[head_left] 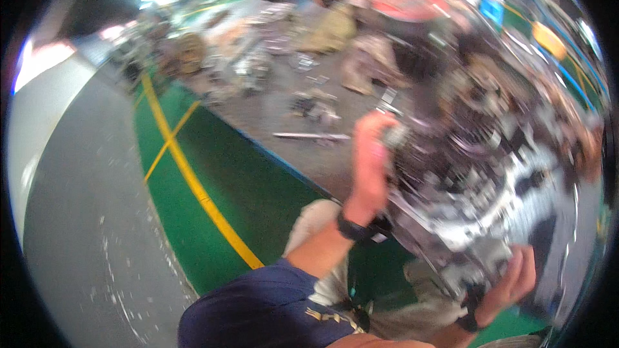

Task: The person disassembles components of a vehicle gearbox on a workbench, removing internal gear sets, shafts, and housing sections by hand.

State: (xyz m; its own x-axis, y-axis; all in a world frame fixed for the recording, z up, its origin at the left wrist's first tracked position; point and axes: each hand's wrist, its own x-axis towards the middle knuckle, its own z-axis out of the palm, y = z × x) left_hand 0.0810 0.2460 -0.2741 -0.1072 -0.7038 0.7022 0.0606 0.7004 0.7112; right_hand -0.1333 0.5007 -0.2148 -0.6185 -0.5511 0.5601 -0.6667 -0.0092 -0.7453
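The view is blurred by motion. A large greasy metal engine block (477,174), silver and dark, fills the right side close to me. My left hand (369,161) reaches up with a black wristband and grips the block's left edge. My right hand (512,278) holds the block from below at the lower right, fingers curled on its underside. My dark blue sleeve (258,309) comes in from the bottom.
A green floor strip (238,187) with yellow lines (193,180) runs beside grey concrete (77,219). Farther back, a brown work floor holds scattered metal parts (309,106), a long metal bar (309,135) and piles of engine pieces (251,58).
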